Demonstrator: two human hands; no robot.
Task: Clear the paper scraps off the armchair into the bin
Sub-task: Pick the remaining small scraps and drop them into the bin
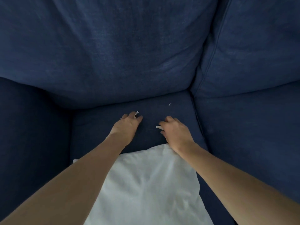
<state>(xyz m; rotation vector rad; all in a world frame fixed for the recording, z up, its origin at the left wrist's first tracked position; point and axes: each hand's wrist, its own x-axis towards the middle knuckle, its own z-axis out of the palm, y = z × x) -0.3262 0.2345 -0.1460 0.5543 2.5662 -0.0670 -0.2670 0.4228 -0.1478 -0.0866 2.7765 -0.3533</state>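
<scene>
Pinched between the curled fingertips of the left hand (128, 125) is a small white paper scrap (136, 113), held at the tips just above the dark navy fabric seat cushion (100, 127) of the armchair. The right hand (176, 133) does the same with a second white paper scrap (158, 127) — its fingers are folded in narrowly around the bit, which pokes out on the side facing the left hand. Both hands sit low over the middle of the seat, near each other but apart, palms down, with bare forearms reaching in from the bottom edge.

A thin white thread-like fleck (169, 104) lies loose on the seat cushion beyond the right hand, close to the crease where the seat meets the plump navy back cushion (113, 46). To the right, a second navy seat cushion (246, 120) adjoins along a seam. A pale white cloth garment (146, 184) hangs in the foreground between the two arms — it covers the seat's front edge.
</scene>
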